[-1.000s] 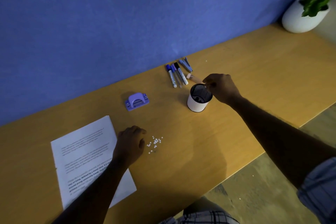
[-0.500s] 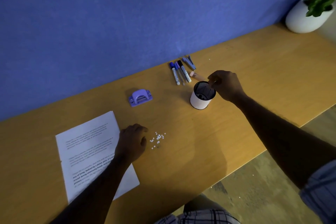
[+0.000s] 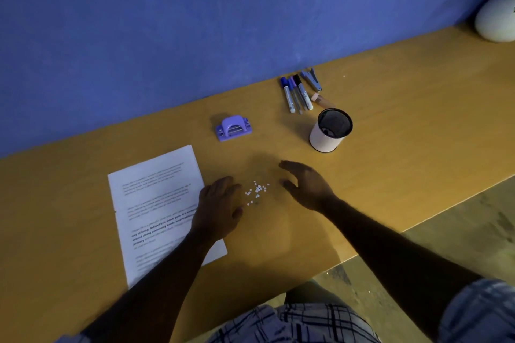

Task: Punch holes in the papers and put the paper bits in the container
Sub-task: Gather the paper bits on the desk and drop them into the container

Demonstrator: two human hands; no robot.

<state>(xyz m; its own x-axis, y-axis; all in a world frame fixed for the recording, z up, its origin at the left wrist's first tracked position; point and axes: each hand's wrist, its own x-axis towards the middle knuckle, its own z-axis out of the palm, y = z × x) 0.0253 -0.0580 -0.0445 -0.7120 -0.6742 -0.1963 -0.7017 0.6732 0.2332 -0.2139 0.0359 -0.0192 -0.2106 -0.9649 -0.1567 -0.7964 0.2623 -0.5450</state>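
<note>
A small heap of white paper bits (image 3: 257,191) lies on the wooden table (image 3: 404,125). My left hand (image 3: 220,206) rests on the table just left of the bits, fingers loosely curled, holding nothing. My right hand (image 3: 305,184) hovers just right of the bits with fingers spread and empty. The white container (image 3: 330,131) with a dark mesh inside stands upright behind my right hand. The printed papers (image 3: 156,203) lie to the left, partly under my left forearm. The purple hole punch (image 3: 233,128) sits behind the bits near the wall.
Several markers (image 3: 296,95) and a blue stapler-like tool (image 3: 313,79) lie by the blue wall behind the container. A white plant pot (image 3: 498,17) stands at the far right. The table's front edge runs diagonally at the right, with floor beyond.
My right hand has left the container's rim and come back to the table beside the paper bits, opening its fingers. My left hand stays beside the bits.
</note>
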